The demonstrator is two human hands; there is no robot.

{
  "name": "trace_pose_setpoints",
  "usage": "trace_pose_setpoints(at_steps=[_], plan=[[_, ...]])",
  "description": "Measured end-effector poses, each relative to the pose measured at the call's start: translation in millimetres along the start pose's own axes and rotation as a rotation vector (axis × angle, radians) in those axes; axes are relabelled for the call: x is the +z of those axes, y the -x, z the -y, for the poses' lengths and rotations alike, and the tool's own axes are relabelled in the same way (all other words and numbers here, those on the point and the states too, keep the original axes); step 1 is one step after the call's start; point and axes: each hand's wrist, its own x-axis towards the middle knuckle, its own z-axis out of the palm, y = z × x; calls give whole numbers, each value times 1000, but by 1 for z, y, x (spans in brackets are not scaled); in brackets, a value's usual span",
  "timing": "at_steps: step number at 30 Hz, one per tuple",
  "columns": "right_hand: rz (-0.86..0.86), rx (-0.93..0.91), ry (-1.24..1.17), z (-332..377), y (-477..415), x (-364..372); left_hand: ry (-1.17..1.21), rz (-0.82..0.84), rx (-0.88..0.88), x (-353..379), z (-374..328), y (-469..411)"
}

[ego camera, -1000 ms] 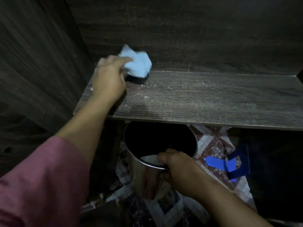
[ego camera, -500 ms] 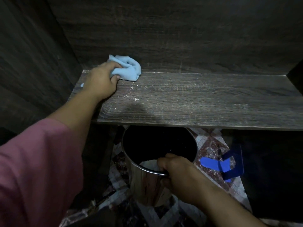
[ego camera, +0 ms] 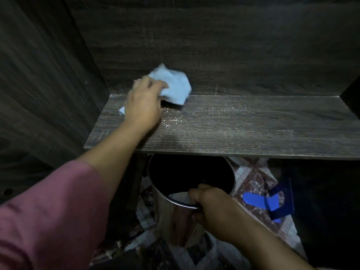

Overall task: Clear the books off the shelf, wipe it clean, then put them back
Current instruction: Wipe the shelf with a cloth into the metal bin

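Note:
The dark wooden shelf (ego camera: 243, 125) holds no books, and pale dust specks lie scattered on it. My left hand (ego camera: 143, 108) grips a crumpled light blue cloth (ego camera: 173, 87) at the shelf's back left, with the cloth lifted a little off the board. Below the shelf's front edge my right hand (ego camera: 213, 206) grips the rim of a shiny metal bin (ego camera: 175, 221). The bin's mouth sits right under the shelf edge, and something white lies inside it.
Dark wooden walls close the shelf at the left (ego camera: 44, 84) and the back (ego camera: 224, 45). A blue plastic bookend (ego camera: 272, 202) lies on the patterned tile floor (ego camera: 253, 178) to the right of the bin.
My left hand has moved the cloth slightly right along the back of the shelf and lifted it. My right hand keeps its hold on the bin's rim.

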Motion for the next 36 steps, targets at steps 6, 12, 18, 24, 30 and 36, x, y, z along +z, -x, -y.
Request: trace_pose_setpoints(at_steps=[6,12,18,24,30,36], plan=[[5,23,12,-4,1,-3,4,326,-123,0,34,-12],[3,26,12,-4,1,-3,116,328,-200,-2,0,18],[-15,14,35,3,3,-1,235,284,-317,3,-54,56],[21,26,89,5,4,-3,310,306,-278,3,-89,84],[39,34,103,0,12,-12,461,491,-248,-18,-86,93],[17,39,139,-5,18,-17,736,730,-191,-47,-85,95]])
